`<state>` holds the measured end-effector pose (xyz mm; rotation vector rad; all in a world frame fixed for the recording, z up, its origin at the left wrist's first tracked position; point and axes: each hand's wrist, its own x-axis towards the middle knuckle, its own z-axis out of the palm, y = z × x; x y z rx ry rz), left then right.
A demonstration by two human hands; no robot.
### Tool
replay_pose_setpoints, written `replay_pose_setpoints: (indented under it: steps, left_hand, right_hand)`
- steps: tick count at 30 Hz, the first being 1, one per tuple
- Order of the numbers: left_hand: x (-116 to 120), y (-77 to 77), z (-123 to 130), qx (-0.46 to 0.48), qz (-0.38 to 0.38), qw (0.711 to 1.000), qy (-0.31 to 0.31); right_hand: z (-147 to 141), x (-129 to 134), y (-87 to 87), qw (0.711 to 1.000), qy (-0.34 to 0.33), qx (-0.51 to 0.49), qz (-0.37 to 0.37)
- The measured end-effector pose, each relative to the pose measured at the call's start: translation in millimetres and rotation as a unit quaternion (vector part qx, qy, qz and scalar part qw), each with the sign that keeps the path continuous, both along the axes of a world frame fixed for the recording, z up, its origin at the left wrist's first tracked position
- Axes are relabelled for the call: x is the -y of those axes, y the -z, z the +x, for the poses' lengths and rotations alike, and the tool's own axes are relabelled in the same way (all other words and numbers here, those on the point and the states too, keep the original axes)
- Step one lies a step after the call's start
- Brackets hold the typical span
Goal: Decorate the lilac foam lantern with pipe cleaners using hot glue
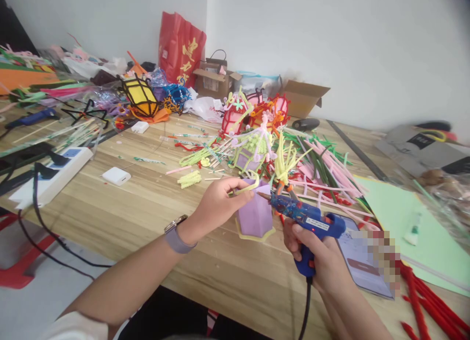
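My right hand [319,249] is wrapped round the grip of a blue hot glue gun [308,215], its red light lit. The nozzle points left, close to the top edge of a purple paper lantern body [255,217]. That body stands upright on the table, with a pale yellow strip around its base. At its upper left, my left hand [218,203] pinches a bent pale yellow pipe cleaner [254,179] between thumb and fingers. I cannot tell whether the nozzle touches the paper. Just behind stands another purple lantern [246,160] trimmed in yellow-green.
Bundles of pink pipe cleaners [326,164] and red pipe cleaners [433,296] lie to the right, beside a phone [363,261] and green sheets [407,222]. A white power strip [55,178] with cables sits left. Finished lanterns [141,95], boxes [303,98] and a red bag [179,49] stand behind.
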<state>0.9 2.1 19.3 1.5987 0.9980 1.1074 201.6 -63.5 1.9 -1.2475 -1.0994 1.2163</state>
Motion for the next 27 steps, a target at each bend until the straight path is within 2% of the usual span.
replay_pose_setpoints:
  steps: [15, 23, 27]
  left_hand:
    - [0.5, -1.3, 0.3, -0.001, -0.002, 1.000, -0.003]
    - [0.0, 0.1, 0.3, -0.005, 0.001, 1.000, -0.006]
    - [-0.5, -0.1, -1.1, 0.004, 0.001, 1.000, -0.003]
  right_hand:
    - [-0.2, 0.5, -3.2, 0.999, -0.014, 0.033, 0.000]
    - [0.2, 1.4, -1.8, 0.999, 0.005, 0.041, -0.026]
    - [4.5, -0.6, -1.1, 0.997, 0.022, 0.075, -0.026]
